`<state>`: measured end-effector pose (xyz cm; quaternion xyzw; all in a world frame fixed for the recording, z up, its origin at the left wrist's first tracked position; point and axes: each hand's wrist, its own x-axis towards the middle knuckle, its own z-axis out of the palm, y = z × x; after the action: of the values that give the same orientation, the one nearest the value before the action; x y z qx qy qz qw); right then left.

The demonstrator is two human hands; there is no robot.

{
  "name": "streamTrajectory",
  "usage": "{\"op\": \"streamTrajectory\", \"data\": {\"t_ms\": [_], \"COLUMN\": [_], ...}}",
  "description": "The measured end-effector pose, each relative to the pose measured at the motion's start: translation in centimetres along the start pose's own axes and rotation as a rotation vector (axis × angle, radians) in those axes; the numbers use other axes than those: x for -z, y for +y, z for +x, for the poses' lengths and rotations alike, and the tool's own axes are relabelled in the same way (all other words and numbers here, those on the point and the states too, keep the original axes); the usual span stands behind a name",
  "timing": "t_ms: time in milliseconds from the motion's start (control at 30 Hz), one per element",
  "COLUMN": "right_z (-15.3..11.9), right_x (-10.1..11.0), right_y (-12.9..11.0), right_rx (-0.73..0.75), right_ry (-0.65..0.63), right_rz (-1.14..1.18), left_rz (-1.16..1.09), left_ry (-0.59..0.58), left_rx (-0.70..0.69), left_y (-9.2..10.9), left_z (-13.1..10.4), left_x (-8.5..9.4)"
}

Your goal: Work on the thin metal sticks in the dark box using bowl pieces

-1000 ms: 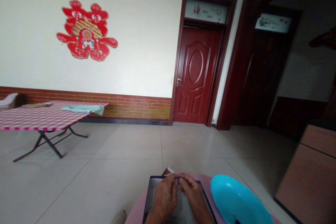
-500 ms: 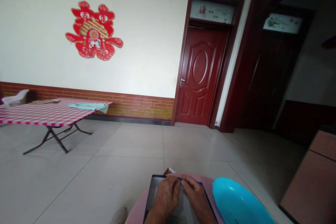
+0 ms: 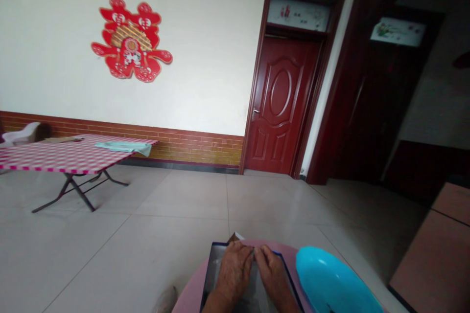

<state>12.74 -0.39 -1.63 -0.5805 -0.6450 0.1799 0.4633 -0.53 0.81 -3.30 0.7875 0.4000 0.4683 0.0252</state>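
Observation:
My left hand (image 3: pixel 235 270) and my right hand (image 3: pixel 271 270) are close together over a shallow dark-rimmed tray (image 3: pixel 208 274) with a pale inside. Both hands have curled fingers, and their fingertips nearly meet near the tray's far edge. Something small and dark seems to be pinched between them, but it is too small to name. The tray rests on a round pink surface (image 3: pixel 191 286). Right of it stands a bright blue oval basin (image 3: pixel 330 276), with a small dark item partly in view at its bottom edge.
Behind the tray a brown and white box corner (image 3: pixel 235 237) shows. Across the tiled floor (image 3: pixel 176 195) stands a folding table with a checked cloth (image 3: pixel 66 154), a pale green cloth (image 3: pixel 125 147) on it. A pinkish cabinet (image 3: pixel 436 244) is at the right, a red door (image 3: pixel 281 102) beyond.
My hands stay together over the tray; the right fingers have drawn in and curled more. The view has shifted very slightly. Basin and tray stay in place.

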Motion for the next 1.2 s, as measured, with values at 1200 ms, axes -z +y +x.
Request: {"op": "streamTrajectory", "data": {"t_ms": [1200], "right_z": [-0.1], "right_x": [0.5], "right_y": [-0.2], "right_rx": [0.183], "right_ry": [-0.026], "right_rz": [-0.038], "left_rz": [-0.125], "left_ry": [-0.011], "left_rx": [0.031], "left_y": [-0.4], "left_z": [-0.4], "left_x": [-0.1]}}
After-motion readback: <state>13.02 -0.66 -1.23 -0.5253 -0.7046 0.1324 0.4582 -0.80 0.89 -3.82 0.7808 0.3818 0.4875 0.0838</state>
